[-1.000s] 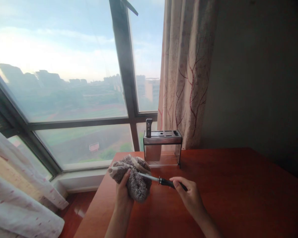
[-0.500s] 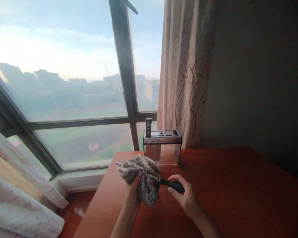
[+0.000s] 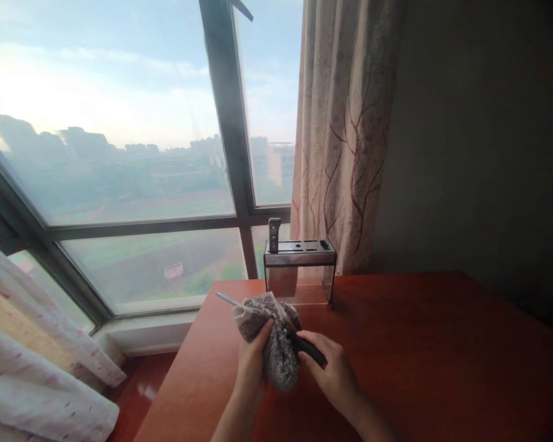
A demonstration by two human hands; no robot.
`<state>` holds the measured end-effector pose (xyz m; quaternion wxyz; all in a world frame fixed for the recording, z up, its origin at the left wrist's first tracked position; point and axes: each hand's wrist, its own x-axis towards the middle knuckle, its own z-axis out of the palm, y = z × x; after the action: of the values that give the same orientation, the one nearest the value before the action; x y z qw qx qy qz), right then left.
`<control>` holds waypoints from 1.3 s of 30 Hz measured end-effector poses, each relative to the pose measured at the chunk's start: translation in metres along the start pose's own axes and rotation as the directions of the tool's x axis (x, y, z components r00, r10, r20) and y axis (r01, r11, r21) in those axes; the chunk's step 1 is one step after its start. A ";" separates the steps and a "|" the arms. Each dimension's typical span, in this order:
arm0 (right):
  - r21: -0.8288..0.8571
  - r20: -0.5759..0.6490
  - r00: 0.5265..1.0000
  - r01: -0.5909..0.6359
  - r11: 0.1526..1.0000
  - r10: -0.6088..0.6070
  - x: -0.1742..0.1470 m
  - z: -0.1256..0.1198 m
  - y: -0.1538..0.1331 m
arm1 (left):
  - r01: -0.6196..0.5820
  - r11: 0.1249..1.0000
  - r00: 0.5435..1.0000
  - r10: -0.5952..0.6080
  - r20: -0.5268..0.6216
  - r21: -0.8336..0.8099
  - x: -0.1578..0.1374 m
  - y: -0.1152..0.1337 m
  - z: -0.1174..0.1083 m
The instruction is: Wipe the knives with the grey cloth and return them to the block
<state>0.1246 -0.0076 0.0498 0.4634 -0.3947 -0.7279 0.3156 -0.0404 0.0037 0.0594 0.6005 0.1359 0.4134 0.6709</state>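
Observation:
A fuzzy grey and beige cloth (image 3: 282, 363) is bunched in my left hand (image 3: 254, 356), the thumb pressed on top of it. Through the folds runs a sharpening steel (image 3: 308, 348), its ribbed black handle gripped by my right hand (image 3: 328, 362). The bare metal tip sticks out of the cloth on the upper left; the middle of the rod is covered. Just beyond the cloth stands a clear-sided knife block (image 3: 299, 259) with a slotted top. One dark-handled knife (image 3: 274, 236) sits upright in its left slot.
The reddish-brown table (image 3: 410, 344) extends under both hands and off to the right. Beyond its far and left edges are a window (image 3: 152, 264), a patterned curtain (image 3: 345, 147) and a white curtain (image 3: 41, 380). A dark wall (image 3: 465, 153) rises at the right.
The sharpening steel has slid further through the cloth toward the upper left, so more of its tip shows. My right hand has come closer to the cloth; my left hand shifted slightly right.

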 end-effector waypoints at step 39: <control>0.220 -0.011 0.981 -0.186 0.958 0.193 0.001 -0.007 -0.020 | 0.040 0.999 0.996 -0.041 0.078 0.022 0.004 -0.003 -0.008</control>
<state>0.1253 -0.0153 0.0690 0.4832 -0.4144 -0.6403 0.4299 -0.0454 0.0040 0.0510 0.6282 0.1598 0.3992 0.6484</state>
